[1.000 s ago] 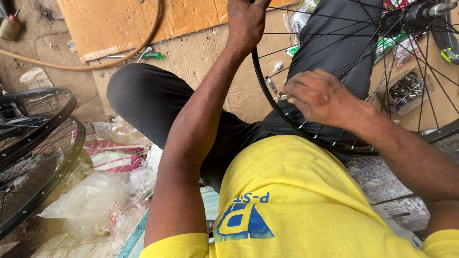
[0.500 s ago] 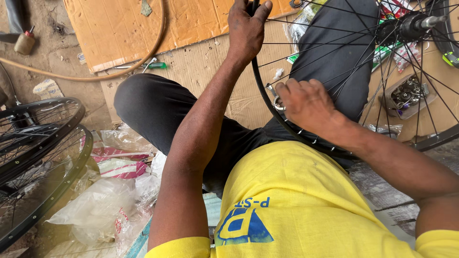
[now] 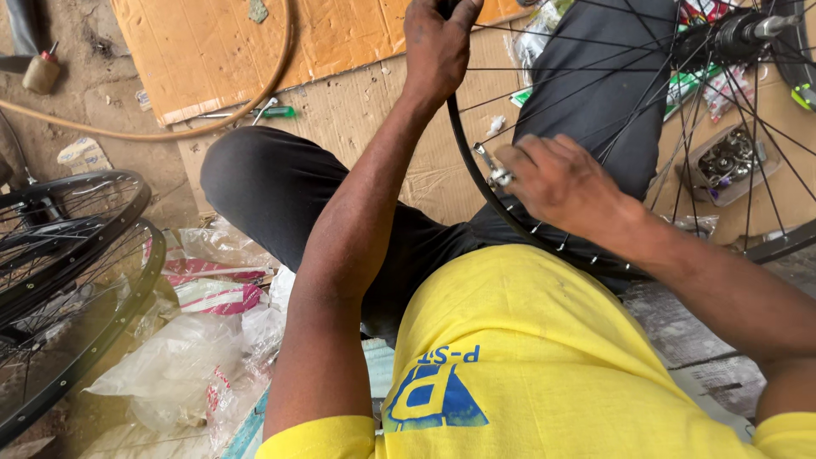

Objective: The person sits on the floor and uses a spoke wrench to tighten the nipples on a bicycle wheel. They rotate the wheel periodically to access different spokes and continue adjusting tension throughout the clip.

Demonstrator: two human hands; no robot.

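The right hand (image 3: 565, 183) was closed around a small metal tool (image 3: 491, 167), pinched between thumb and fingers, its tip set against the inner side of the wheel rim (image 3: 476, 183) where a spoke met it. The left hand (image 3: 438, 42) was stretched forward and gripped the same rim near the top edge of the view, fingers curled over the black hoop. The wheel stood tilted across the person's lap, resting on the dark trousers (image 3: 280, 183), with its thin spokes (image 3: 612, 93) running up to the hub (image 3: 731, 34) at the upper right. Below the arms the yellow shirt (image 3: 527, 357) filled the lower part of the view.

Behind the wheel, to the right, a small open box of metal parts (image 3: 722, 161) sat on the cardboard (image 3: 221, 42), seen through the spokes. The cardboard sheets covered the ground ahead of the knees, and a tan hose (image 3: 246, 102) curved across them. Just beside the hose lay a tool with a green handle (image 3: 276, 111). To the left, well apart from the hands, two more black wheels (image 3: 68, 263) lay overlapping on the ground. Between them and the person's leg sat a heap of crumpled plastic bags and wrappers (image 3: 195, 348)
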